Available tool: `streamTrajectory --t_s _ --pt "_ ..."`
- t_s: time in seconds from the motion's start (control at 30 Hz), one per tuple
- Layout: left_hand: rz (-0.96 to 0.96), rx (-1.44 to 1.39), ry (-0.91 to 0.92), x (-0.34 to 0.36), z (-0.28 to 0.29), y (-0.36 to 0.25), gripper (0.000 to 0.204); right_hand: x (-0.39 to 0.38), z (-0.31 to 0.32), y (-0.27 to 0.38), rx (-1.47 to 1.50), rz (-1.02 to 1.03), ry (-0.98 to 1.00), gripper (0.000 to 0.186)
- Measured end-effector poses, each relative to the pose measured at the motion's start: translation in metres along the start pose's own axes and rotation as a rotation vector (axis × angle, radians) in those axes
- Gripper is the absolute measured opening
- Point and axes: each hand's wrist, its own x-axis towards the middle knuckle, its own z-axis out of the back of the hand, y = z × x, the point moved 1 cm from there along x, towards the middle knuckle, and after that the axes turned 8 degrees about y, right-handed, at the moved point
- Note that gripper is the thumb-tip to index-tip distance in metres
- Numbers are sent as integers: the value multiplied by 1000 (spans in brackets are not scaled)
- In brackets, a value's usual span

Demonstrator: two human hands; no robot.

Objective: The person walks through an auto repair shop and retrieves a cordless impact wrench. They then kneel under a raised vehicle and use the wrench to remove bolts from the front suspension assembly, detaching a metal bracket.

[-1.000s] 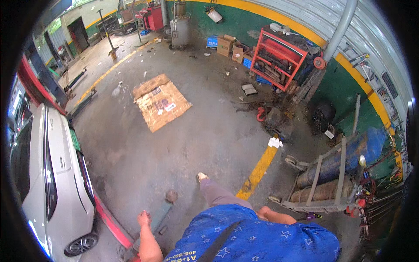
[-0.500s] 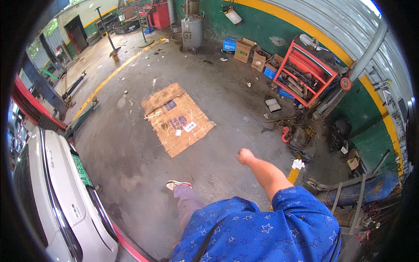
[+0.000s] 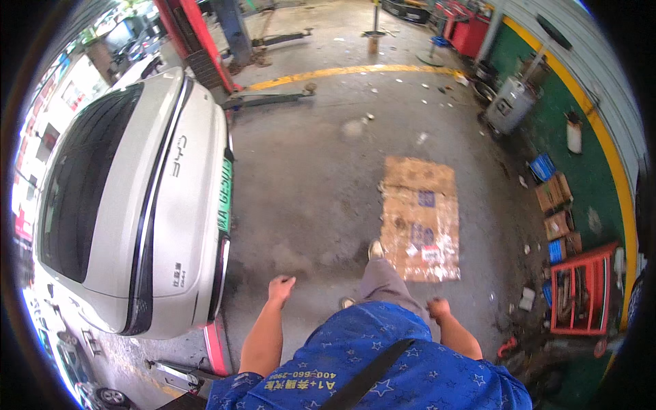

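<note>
My left hand (image 3: 281,290) hangs over the grey floor, between my body and the rear of a white car (image 3: 195,225). Its fingers are curled in and I see nothing in them. On the other side, my right hand (image 3: 439,307) is a loose fist with nothing visible in it, just short of the near edge of a flattened cardboard sheet (image 3: 403,198). That sheet is brown, stained and flat on the floor, with a white paper piece on it. One of my shoes (image 3: 376,250) is beside its left edge. Neither hand touches anything.
A red tool cart (image 3: 582,290) and several cardboard boxes (image 3: 553,193) line the right wall. Farther back stands a grey tank (image 3: 512,102). A lift arm (image 3: 266,99) juts out low beyond the car, by a red post (image 3: 195,41). Small scraps litter the floor.
My view has swung left, so the car fills more of the left side and the cardboard sits farther right. My left hand has come into view; my right arm has dropped lower.
</note>
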Motion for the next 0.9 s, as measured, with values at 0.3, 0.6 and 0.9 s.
streamTrajectory --t_s 0.3,0.6,0.9 --pt "120 64 -182 215 70 -73 47 188 5 247 -1474 99 457 30" --pt "518 -951 -103 295 175 -24 32 303 -191 895 -958 515 -59 40" --pt "521 -257 -14 583 314 -106 38 359 -414 1201 -1002 740 286 34"
